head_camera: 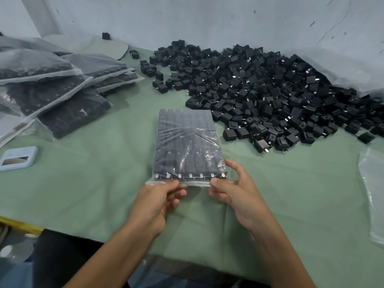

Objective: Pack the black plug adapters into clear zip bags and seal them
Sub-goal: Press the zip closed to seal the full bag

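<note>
My left hand point(158, 201) and right hand point(230, 190) each pinch the bag's point(186, 142) near zip edge. The bag's long axis runs away from me on the table point(93, 183), so I'd seal sideways.

A clear zip bag point(188, 145) filled with rows of black adapters lies on the green table cover point(93, 183). The left hand point(160, 196) and right hand point(232, 190) pinch its near edge. Right of the bag sprawls a loose adapter pile point(270, 90); left of it, stacked filled bags point(62, 90).
</note>
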### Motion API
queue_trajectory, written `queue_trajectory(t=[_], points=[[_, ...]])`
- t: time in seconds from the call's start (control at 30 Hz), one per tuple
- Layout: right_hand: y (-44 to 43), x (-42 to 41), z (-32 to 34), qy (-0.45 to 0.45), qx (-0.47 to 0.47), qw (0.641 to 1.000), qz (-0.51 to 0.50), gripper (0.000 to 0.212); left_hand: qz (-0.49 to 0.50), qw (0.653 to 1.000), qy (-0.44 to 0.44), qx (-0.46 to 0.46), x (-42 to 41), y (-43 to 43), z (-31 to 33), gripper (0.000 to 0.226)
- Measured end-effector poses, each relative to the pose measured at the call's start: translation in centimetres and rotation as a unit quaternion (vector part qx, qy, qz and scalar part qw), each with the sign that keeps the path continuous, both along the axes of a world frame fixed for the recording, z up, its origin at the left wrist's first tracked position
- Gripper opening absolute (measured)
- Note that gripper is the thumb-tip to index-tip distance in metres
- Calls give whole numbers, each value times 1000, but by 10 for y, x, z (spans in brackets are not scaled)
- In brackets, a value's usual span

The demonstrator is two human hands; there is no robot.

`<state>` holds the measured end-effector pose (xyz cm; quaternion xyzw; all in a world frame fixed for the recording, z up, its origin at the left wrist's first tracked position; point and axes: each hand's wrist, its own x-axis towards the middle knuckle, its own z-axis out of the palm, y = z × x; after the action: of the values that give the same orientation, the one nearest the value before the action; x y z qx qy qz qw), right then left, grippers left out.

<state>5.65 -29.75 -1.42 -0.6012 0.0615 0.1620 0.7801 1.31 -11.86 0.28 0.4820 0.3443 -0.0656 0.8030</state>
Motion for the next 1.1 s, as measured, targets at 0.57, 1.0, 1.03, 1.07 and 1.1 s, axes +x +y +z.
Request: queue_trajectory(t=[0.57,1.0,1.03,1.07,1.1], points=[[28,-16,-6,-34,7,993,-109,84,2,1000,-20,-19,-5,-6,0,13],[41,-17,-10,-84,-54,992,-78,83,-51,997,-5,55,-5,17,0,5],[40,-17,-10,-79,-58,993,-70,82,-56,997,-7,59,-6,18,0,5],[39,-16,-11,-74,-61,993,-65,80,-59,996,-9,61,-5,18,0,5],[36,-14,-11,-71,-65,993,-66,79,-61,996,-9,60,-6,19,0,6]])
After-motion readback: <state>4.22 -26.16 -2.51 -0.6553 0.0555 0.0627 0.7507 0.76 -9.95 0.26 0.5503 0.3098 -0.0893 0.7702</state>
